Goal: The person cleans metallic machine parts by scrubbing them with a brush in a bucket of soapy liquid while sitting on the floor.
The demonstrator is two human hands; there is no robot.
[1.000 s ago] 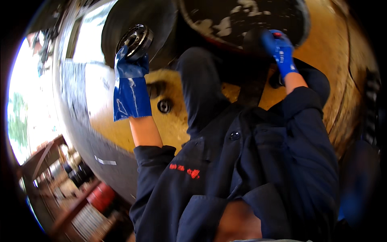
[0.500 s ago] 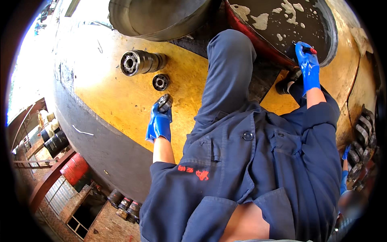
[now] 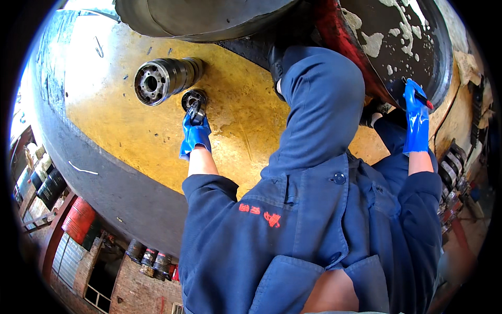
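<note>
While my left hand (image 3: 195,137) in its glossy blue rubber glove pinches a dark, slick metal ring (image 3: 197,113), the grip sits right in front of a small round dark metal part (image 3: 194,98) with a hole in its middle; whether they touch, I can't tell. Over right, my right hand (image 3: 417,107), gloved the same, has its grip wrapped round a red-and-black handled tool (image 3: 422,99) at the rim of a red round tub (image 3: 348,47) of dark, foam-flecked liquid. I'd call this step placing or lifting the ring; next calls for a level wrist and gentle fingers. Beneath, a worn yellow surface (image 3: 235,131) with a dark grey border (image 3: 130,209), a thick dark metal cylinder (image 3: 175,76) close by. Beyond: a grey metal basin (image 3: 209,18), a red barrel (image 3: 78,222), brickwork (image 3: 138,293) lower left.
</note>
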